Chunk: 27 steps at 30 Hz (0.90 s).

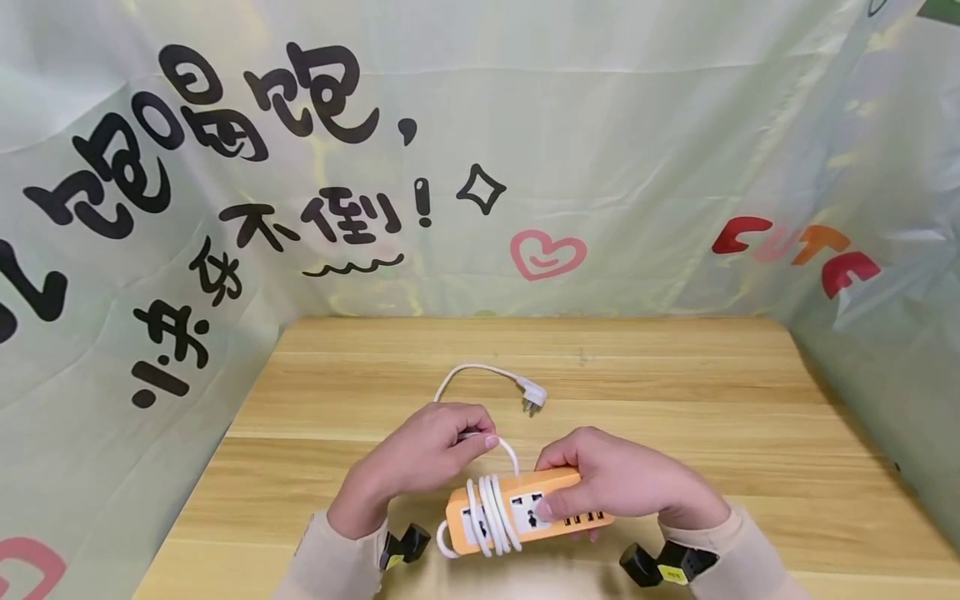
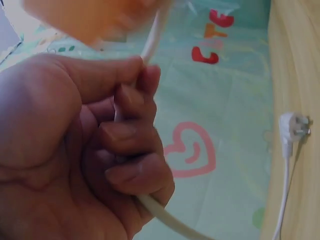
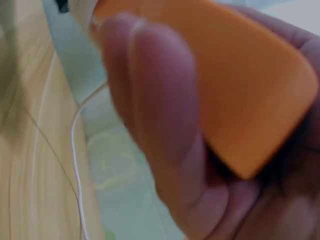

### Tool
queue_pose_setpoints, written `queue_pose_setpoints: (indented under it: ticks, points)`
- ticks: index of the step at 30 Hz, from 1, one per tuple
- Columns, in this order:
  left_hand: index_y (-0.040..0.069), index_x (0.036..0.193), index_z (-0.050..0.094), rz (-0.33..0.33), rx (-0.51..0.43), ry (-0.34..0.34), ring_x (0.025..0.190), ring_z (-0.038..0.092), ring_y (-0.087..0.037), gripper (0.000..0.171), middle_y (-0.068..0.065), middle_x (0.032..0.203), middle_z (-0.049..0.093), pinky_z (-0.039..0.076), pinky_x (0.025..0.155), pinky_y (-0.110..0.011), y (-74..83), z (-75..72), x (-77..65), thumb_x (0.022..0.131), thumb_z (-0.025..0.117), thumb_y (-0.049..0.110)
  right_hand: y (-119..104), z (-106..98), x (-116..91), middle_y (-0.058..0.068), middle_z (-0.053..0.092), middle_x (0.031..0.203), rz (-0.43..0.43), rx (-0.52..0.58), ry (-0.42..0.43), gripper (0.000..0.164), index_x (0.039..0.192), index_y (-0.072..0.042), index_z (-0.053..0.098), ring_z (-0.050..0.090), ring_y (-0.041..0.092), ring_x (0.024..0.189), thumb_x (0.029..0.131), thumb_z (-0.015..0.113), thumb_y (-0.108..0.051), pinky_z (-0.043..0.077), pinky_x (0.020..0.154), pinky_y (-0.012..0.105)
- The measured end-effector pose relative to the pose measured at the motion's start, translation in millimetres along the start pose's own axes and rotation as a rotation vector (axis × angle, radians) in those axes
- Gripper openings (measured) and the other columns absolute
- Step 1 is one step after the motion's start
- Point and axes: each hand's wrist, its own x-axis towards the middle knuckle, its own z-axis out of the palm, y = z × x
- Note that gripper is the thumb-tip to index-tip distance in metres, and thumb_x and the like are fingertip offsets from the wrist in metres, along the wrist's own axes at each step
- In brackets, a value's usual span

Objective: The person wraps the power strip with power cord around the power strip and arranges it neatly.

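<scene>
Head, strip: orange power strip (image 1: 527, 517) at 6 o'clock in my frame, held over the wooden tabletop (image 1: 637, 400).
Head, coil: several turns of white cord (image 1: 512, 454) wrapped round the strip's 9 o'clock half, over a socket panel.
Head, left hand: hand (image 1: 431, 446) at 10 o'clock of the strip, thumb and fingers pinching the cord just past the coil.
Head, right hand: hand (image 1: 618, 479) grips the strip's 3 o'clock end, thumb on its face near the wraps.
Head, plug: white plug (image 1: 532, 392) lies at 12 o'clock of the strip, on the loose end of the cord.
Left wrist, fingers: curled round the cord; it enters at 12 o'clock and leaves near 6. Blurred orange at 11 is the strip.
Left wrist, plug: 3 o'clock on the table, prongs outward.
Right wrist, grip: fingers folded round the strip, its blank end toward 4 o'clock. Blurry; I can't read grip force.
Right wrist, cord: thin run at 9 o'clock, apart from the hand.
Risk, coil: I'd expect turns to slide off the 9 o'clock end if cord tension drops.
Risk, strip: a hard pull could twist it, since only 1 end is gripped.
Risk, thumb: a turn laid too far toward 3 o'clock could trap it.
</scene>
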Motion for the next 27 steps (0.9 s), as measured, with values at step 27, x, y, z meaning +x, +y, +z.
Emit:
queue_pose_setpoints:
  ticks: [27]
  points:
    - [0.020, 0.108, 0.067, -0.141, -0.356, 0.228, 0.067, 0.060, -0.010, 0.018, 0.010, 0.088, 0.068, 0.050, 0.058, -0.025, 35.2, 21.2, 2.3, 0.113, 0.051, 0.027, -10, 9, 14, 0.004, 0.070, 0.075, 0.191, -0.123, 0.704, 0.031, 0.106, -0.008, 0.074, 0.070, 0.025, 0.058, 0.093, 0.082, -0.034, 0.057, 0.051, 0.036]
